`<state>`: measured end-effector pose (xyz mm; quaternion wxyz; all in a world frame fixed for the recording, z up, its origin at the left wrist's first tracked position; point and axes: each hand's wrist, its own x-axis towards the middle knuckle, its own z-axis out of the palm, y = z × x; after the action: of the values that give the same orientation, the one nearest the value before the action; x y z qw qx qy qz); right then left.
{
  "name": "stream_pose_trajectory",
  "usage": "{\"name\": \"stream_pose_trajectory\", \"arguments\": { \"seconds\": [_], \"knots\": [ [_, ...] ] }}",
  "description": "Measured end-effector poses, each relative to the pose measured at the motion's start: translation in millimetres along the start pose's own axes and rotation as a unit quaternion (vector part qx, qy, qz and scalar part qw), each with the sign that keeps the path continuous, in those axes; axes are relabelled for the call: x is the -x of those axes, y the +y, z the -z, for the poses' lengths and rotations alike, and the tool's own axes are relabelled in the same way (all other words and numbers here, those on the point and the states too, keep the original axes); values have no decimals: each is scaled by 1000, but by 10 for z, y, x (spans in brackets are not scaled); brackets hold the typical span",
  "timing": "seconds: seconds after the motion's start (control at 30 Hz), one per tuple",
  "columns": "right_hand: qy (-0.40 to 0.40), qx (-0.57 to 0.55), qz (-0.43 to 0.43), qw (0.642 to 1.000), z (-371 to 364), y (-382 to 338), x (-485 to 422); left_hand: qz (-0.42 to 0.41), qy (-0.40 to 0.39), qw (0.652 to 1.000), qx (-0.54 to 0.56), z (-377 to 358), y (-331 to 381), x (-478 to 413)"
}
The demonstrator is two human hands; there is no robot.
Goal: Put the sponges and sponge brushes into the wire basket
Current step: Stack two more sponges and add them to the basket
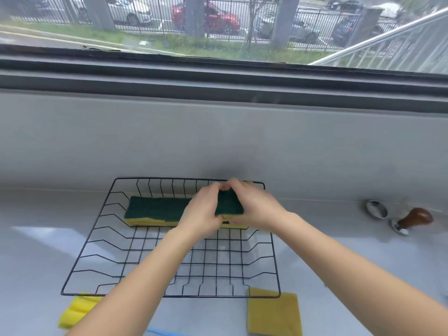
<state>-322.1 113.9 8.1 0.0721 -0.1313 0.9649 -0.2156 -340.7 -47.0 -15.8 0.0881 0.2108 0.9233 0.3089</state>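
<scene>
Your left hand [202, 214] and right hand [252, 206] met over the far end of the wire basket [82, 258], both closed on one green-topped sponge [229, 202], fingertips touching above it. That sponge sat at the right of a row of green-and-yellow sponges [155, 210] already lying along the basket's far wall. The basket stood on the grey worktop [36, 238] below the window. Outside it, at the near right corner, a flat yellow sponge [274, 314] lay just beside the rim; at the near left corner, yellow sponge pieces [75, 311] lay partly behind your left forearm. Well apart to the right were a wooden-handled tamper [412, 220] and a metal ring [376, 209].
</scene>
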Motion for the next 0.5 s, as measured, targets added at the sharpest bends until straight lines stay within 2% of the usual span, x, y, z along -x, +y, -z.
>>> {"name": "stream_pose_trajectory", "arguments": {
  "seconds": [0.13, 0.3, 0.5],
  "knots": [
    [54, 47, -23, 997, -110, 176, -12, -23, -2, 1000, 1, -99, 12, -88],
    [44, 36, -59, 997, -198, 412, 40, -26, 23, 999, -5, -137, -233, -16],
    [53, 20, -61, 997, -240, 423, 37, -15, 41, 999, 6, -210, -275, 7]
  ]
}}
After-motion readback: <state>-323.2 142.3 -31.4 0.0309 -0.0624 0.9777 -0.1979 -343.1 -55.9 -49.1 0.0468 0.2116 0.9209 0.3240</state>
